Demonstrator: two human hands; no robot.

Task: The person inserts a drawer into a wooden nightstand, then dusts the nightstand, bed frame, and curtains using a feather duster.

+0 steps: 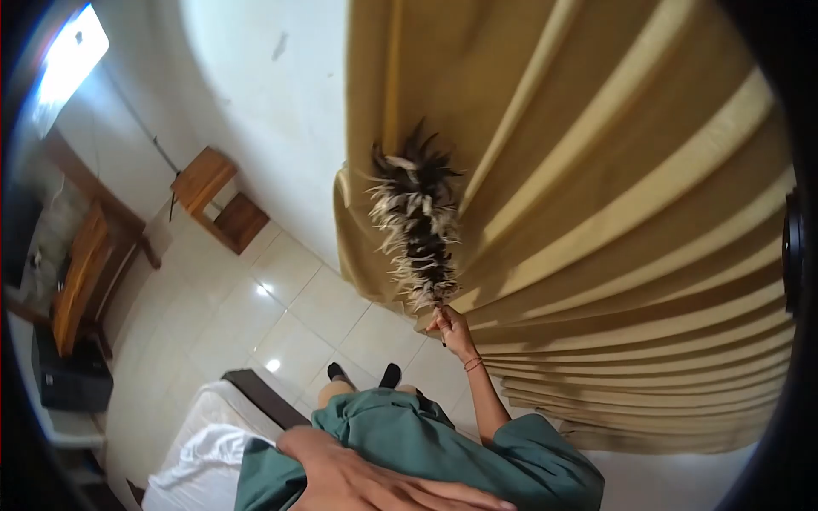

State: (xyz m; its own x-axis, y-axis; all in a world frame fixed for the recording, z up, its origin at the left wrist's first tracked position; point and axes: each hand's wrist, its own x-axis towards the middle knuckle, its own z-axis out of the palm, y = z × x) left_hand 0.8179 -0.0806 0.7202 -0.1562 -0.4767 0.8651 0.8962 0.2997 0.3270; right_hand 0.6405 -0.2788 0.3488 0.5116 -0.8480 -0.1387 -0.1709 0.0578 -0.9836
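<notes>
My right hand (pixel 454 330) is wrapped round the handle of a feather duster (pixel 417 223), just below its feathers. The duster has dark and pale feathers and points away from me, its head over the left part of a long mustard-yellow curtain (pixel 588 170). The curtain hangs in deep folds. Low in the view, my left hand (pixel 366 477) lies spread in front of my green shirt (pixel 392 426), with nothing in it. Part of that hand is cut off by the bottom edge.
A bed (pixel 213 426) with white sheets stands at the lower left. Wooden furniture (pixel 81 277) and a black box (pixel 72 375) are at the far left. A small wooden stand (pixel 204 183) is by the white wall (pixel 264 111), above the tiled floor (pixel 294 341).
</notes>
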